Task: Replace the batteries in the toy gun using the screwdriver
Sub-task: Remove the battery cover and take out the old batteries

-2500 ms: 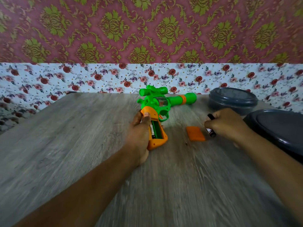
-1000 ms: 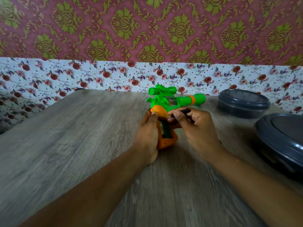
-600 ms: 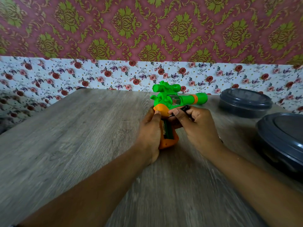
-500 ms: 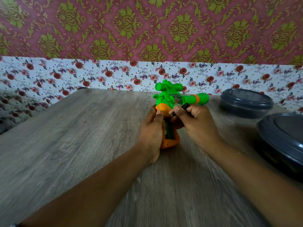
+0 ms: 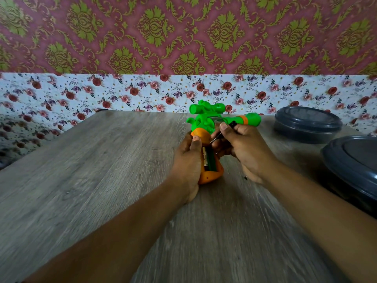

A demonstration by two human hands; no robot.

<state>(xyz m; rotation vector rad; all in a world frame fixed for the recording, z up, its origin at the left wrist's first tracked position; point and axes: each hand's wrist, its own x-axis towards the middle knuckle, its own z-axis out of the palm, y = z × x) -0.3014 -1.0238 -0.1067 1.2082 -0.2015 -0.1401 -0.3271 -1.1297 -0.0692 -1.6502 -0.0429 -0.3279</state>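
A green and orange toy gun lies on the wooden table, barrel pointing right. Its orange grip faces me with the battery compartment open; a battery shows inside. My left hand grips the left side of the orange handle, thumb on its top. My right hand holds a small black-handled screwdriver, its thin metal tip angled down toward the top of the compartment. The orange battery cover is hidden behind my right hand.
Two dark grey lidded containers stand at the right: a smaller one by the wall and a larger one nearer me. A floral wall runs along the table's far edge. A tiny dark speck lies by my right wrist.
My right hand moved from the table at the right, carrying the screwdriver, over to the gun's open compartment. In the last half second both hands stay nearly still.
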